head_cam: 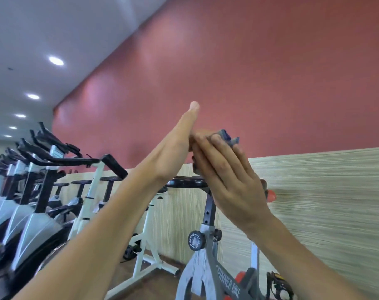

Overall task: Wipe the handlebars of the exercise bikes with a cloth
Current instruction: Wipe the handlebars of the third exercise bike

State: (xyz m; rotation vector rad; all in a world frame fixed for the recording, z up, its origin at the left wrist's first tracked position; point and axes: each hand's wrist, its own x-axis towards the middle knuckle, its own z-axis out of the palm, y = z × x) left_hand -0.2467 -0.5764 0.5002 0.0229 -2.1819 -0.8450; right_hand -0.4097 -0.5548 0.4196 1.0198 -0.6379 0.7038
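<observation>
Row of bikes, far left: a line of exercise bikes [32,191] stood along the left, white and black frames, their black handlebars [60,156] raised toward the ceiling. I was touching none of them.

My left hand: my left hand [175,146] was up in front of me, fingers straight and together, its edge turned toward me, pressed flat against the cloth from the left. It curled round nothing.

Cloth: the cloth [227,135], blue-grey and bunched, sat between my two hands, a crumpled bit showing above my right fingers.

My right hand: my right hand [229,180] lay against the cloth from the right, fingers nearly straight and only lightly bent over it. I could not tell how firmly it held.

Step in hand: I judged I was gathering or folding the cloth between my palms, not wiping.

Near bike: the grey bike [216,267] lettered "SPINNER BIKE" stood just below my hands, its black bar [186,182] crossing behind my wrists.

Next move: I would need to take the cloth in one hand and bring it down onto that bar, or onto a grip I could not see.

Room: a red wall [249,72] above pale striped panelling [325,191], a white ceiling [54,29] with round lights on the left, brown floor [162,284] below.
</observation>
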